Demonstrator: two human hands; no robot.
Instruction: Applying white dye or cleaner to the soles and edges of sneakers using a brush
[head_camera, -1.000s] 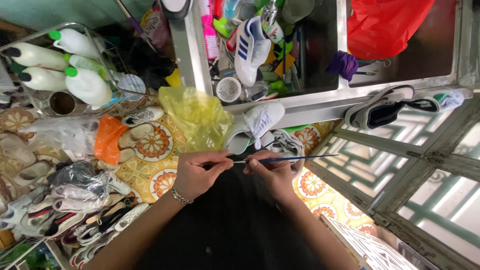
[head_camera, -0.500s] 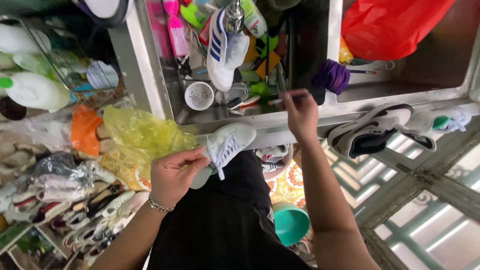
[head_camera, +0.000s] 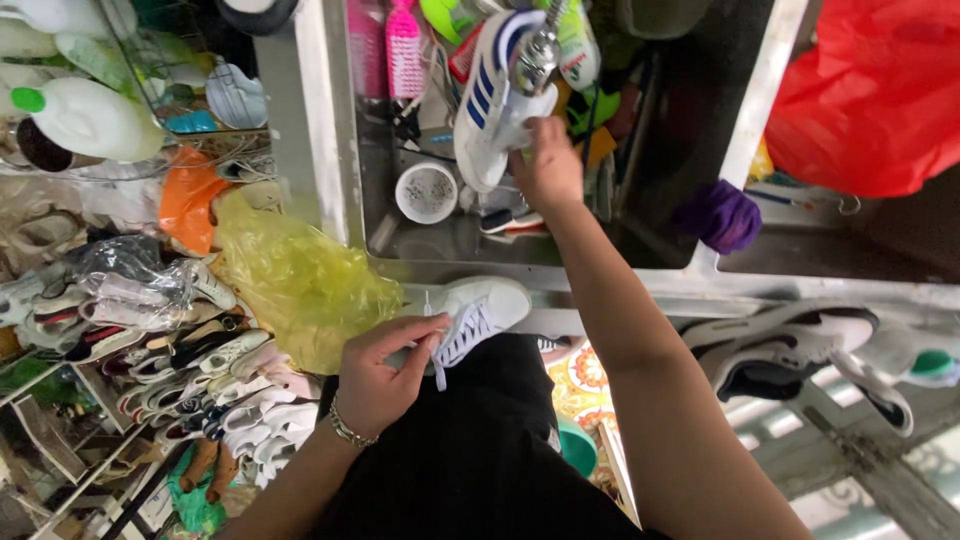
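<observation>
My left hand (head_camera: 385, 385) grips a white lace-up sneaker (head_camera: 480, 310) by its heel end, holding it against my black clothing just below the steel sink's front edge (head_camera: 470, 272). My right hand (head_camera: 547, 165) reaches up into the sink and touches a white sneaker with blue stripes (head_camera: 495, 100) that hangs over the metal tap (head_camera: 538, 52). Whether my right fingers close around that shoe is hidden. A bracelet sits on my left wrist.
The sink holds a white strainer cup (head_camera: 427, 192), a pink brush (head_camera: 405, 48) and bottles. A yellow plastic bag (head_camera: 300, 285) lies left of it, above racks of pale shoes (head_camera: 190, 370). Black-and-white sneakers (head_camera: 790, 350) rest at right, under a red bag (head_camera: 880, 90).
Both hands first held a thin stick together. Then my left hand took the white sneaker, and my right hand rose into the sink toward the striped shoe on the tap.
</observation>
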